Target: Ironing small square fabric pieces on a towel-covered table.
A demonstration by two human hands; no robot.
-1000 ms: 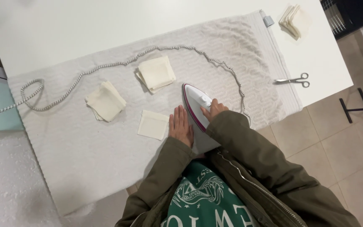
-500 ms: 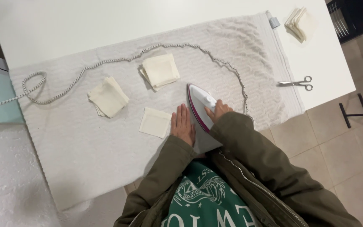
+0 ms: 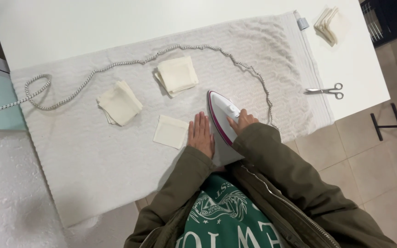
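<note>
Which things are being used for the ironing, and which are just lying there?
In use:
iron, under the right hand
left hand, flat on the towel
single cloth square

Lying about:
scissors
cloth pile on the bare table

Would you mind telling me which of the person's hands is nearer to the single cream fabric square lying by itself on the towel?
Left. The left hand lies flat just right of the single fabric square, a narrow gap apart. The right hand is farther right, on the iron.
</note>
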